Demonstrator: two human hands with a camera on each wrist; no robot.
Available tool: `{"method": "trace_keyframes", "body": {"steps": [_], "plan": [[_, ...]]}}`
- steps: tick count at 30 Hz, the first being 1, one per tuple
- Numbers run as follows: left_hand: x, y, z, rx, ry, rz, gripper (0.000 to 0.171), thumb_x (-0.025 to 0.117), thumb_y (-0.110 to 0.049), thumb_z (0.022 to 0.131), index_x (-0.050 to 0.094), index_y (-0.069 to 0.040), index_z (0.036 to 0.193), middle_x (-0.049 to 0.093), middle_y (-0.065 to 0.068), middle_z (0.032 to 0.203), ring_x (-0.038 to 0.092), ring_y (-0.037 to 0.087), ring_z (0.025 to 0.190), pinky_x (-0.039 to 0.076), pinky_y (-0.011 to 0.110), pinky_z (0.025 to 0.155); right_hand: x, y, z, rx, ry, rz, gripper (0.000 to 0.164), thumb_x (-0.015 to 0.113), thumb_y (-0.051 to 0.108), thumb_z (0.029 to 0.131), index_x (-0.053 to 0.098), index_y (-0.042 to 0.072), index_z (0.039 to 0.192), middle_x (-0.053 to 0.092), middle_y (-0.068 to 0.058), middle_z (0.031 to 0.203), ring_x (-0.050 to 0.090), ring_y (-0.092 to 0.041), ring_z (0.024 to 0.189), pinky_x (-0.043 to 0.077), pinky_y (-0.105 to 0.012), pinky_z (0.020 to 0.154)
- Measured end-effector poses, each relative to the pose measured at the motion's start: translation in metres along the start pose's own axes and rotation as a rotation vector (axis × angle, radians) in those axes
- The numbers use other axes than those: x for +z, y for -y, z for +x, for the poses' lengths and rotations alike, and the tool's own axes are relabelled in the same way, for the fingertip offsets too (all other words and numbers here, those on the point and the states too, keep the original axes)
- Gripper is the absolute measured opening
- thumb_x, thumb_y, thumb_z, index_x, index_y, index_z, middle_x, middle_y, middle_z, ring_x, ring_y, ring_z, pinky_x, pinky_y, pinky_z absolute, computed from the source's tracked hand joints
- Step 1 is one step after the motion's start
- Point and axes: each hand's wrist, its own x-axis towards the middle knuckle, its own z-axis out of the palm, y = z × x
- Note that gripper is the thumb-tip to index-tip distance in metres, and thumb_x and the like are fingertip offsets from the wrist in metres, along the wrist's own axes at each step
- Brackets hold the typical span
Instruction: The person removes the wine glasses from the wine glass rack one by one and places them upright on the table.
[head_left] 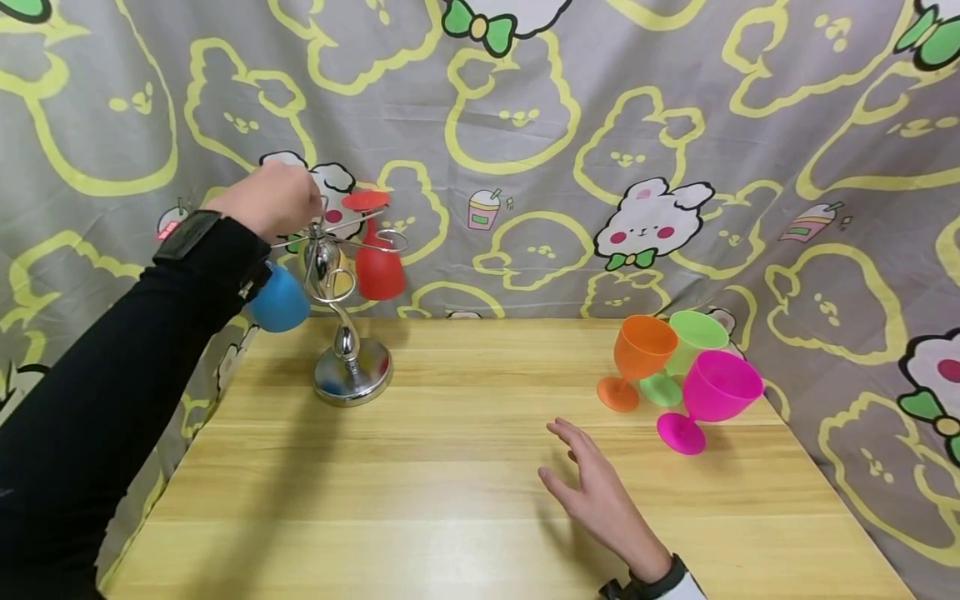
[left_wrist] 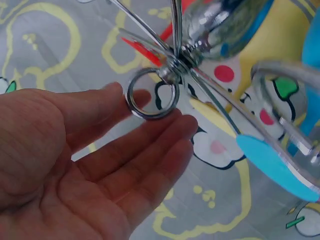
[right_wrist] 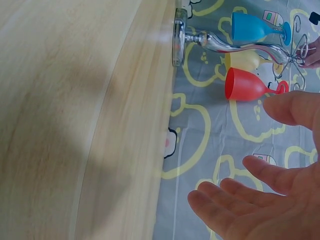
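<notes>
My left hand (head_left: 273, 200) is at the top of a chrome goblet rack (head_left: 345, 333), with thumb and index finger pinching the ring (left_wrist: 131, 95) at its tip. The other fingers extend below the ring. Upside down on the rack's wire arms hang a blue plastic goblet (head_left: 279, 300), a red one (head_left: 380, 271) and a yellow one (right_wrist: 242, 61). My right hand (head_left: 603, 504) hovers over the wooden table with its fingers spread and holds nothing. To its upper right stand an orange goblet (head_left: 645, 346), a light green goblet (head_left: 701, 333) and a magenta goblet (head_left: 720, 387).
The wooden table (head_left: 450, 483) meets a grey cloth (head_left: 525, 242) with yellow cartoon outlines, which hangs behind it and along its sides. The rack's round base (head_left: 352, 383) sits near the back left. The three upright goblets cluster by the right edge.
</notes>
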Motion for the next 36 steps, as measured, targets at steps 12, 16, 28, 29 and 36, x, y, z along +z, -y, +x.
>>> {"method": "trace_keyframes", "body": {"steps": [12,16,28,29,36], "plan": [[0.0,-0.002,0.013,-0.125,-0.011,-0.009,0.025,0.052,-0.011,0.089,0.061,0.0,0.068,0.041,0.007,0.057,0.043,0.023,0.057,0.034,0.03,0.046,0.0,0.001,0.001,-0.008,0.006,0.003,0.058,0.068,0.025,0.083,0.043,0.013,0.133,0.038,-0.003,0.14,0.041,-0.021,0.125,0.045,-0.042,0.093],[-0.004,-0.002,0.013,-0.137,0.01,0.01,0.022,0.058,-0.016,0.088,0.064,0.005,0.087,0.056,0.016,0.077,0.05,0.027,0.067,0.04,0.032,0.052,0.001,0.0,0.001,-0.026,0.016,-0.006,0.056,0.066,0.027,0.084,0.043,0.012,0.133,0.038,-0.005,0.14,0.041,-0.023,0.124,0.045,-0.042,0.092],[-0.012,-0.01,0.007,-0.205,0.084,-0.073,0.018,0.06,-0.014,0.086,0.063,0.003,0.08,0.051,0.013,0.067,0.049,0.023,0.055,0.039,0.029,0.043,0.001,0.002,-0.001,-0.019,0.014,-0.001,0.055,0.065,0.029,0.085,0.042,0.017,0.133,0.038,-0.004,0.14,0.042,-0.022,0.124,0.045,-0.043,0.092],[-0.012,-0.01,0.006,-0.203,0.087,-0.075,0.018,0.059,-0.013,0.085,0.063,0.003,0.077,0.052,0.012,0.064,0.05,0.022,0.053,0.039,0.029,0.043,0.001,0.002,-0.001,-0.021,0.015,-0.006,0.055,0.065,0.029,0.085,0.042,0.017,0.134,0.038,-0.005,0.14,0.042,-0.023,0.124,0.045,-0.043,0.092],[-0.014,-0.009,0.006,-0.245,0.131,-0.129,0.017,0.057,-0.014,0.086,0.066,0.001,0.086,0.06,0.011,0.059,0.059,0.019,0.05,0.046,0.03,0.045,0.001,0.002,-0.001,-0.002,0.002,-0.007,0.056,0.068,0.026,0.083,0.044,0.018,0.133,0.039,-0.003,0.14,0.042,-0.021,0.124,0.045,-0.04,0.093]]}}
